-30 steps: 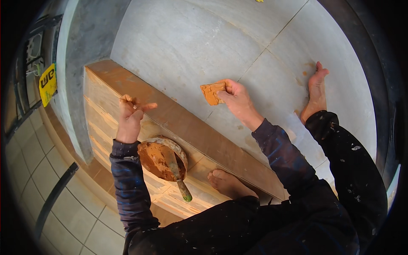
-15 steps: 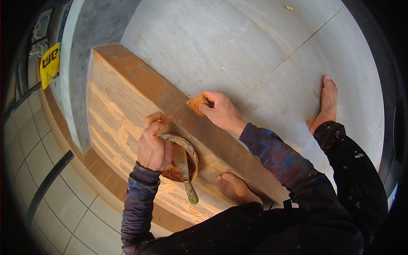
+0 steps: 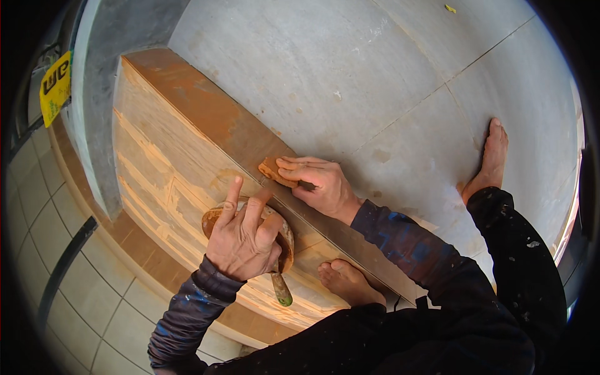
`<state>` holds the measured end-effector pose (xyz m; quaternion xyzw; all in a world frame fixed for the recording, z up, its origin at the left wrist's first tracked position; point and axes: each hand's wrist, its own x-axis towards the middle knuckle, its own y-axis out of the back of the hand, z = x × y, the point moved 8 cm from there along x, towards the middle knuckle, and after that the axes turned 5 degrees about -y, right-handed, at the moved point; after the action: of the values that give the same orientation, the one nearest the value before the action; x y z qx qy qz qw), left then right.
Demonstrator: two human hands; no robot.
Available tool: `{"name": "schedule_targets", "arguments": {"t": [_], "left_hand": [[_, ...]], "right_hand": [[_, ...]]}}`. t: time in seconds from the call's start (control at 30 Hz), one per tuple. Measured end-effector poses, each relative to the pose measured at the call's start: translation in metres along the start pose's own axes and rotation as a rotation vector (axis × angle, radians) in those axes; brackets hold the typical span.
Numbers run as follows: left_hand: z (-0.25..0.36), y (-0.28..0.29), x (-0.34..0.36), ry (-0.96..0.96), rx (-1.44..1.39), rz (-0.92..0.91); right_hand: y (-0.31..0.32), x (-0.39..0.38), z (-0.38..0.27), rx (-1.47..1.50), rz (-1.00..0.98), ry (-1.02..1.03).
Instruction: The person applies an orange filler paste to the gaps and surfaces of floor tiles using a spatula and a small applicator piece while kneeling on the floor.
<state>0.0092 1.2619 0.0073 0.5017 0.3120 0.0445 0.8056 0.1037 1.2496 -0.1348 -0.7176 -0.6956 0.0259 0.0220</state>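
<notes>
Pinched in my right hand [image 3: 325,187] is a small flat piece coated in orange-brown paste [image 3: 277,172]; I cannot tell its material. It touches the brown strip along the top edge of the step [image 3: 187,94]. My left hand [image 3: 247,240] is over a round bowl [image 3: 286,247], covering most of it. The fingers are apart, with the index finger stretched out and others bent; nothing shows between them. From under this hand sticks the worn, green-tipped handle of a trowel [image 3: 282,290], which rests in the bowl. The blade is hidden.
Grey floor slabs [image 3: 300,75] lie on the upper level, where my right foot [image 3: 494,150] stands. My left foot [image 3: 350,282] is on the lower wood-patterned surface [image 3: 156,169], which has orange smears. A grey pillar [image 3: 119,75] and a yellow sign [image 3: 56,87] are at left.
My left hand has moved from the bowl's side to over it, its fingers spreading. The coated piece in my right hand has come down and left onto the step's edge.
</notes>
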Motion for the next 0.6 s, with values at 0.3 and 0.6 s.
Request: {"name": "schedule_targets", "arguments": {"t": [0.3, 0.6], "left_hand": [[-0.027, 0.047, -0.041, 0.286, -0.085, 0.487], [-0.002, 0.037, -0.134, 0.677, -0.478, 0.965]], "right_hand": [[0.031, 0.002, 0.018, 0.043, -0.081, -0.47], [-0.006, 0.021, -0.02, -0.151, -0.055, -0.129]]}}
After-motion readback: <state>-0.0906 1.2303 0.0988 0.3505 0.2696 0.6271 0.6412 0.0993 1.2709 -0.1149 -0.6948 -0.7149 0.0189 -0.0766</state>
